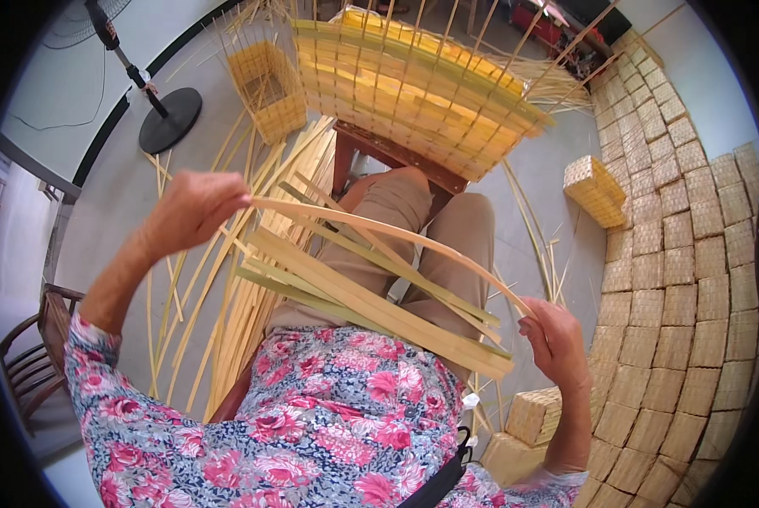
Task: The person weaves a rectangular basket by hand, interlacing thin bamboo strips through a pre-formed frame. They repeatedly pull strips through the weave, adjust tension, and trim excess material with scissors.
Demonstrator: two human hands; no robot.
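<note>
A pale bamboo strip (379,233) is pinched by the left hand (195,210) and right hand (555,340). More strips (371,303) are laid across the lap

Floral blouse, tan trousers

The blouse (329,423) is blue-grey, printed with pink and red roses, sleeves ending at the elbows; plain tan trousers (413,229) cover both legs.

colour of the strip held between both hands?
Pale tan strip, arched from left hand to right hand; head view.
</note>
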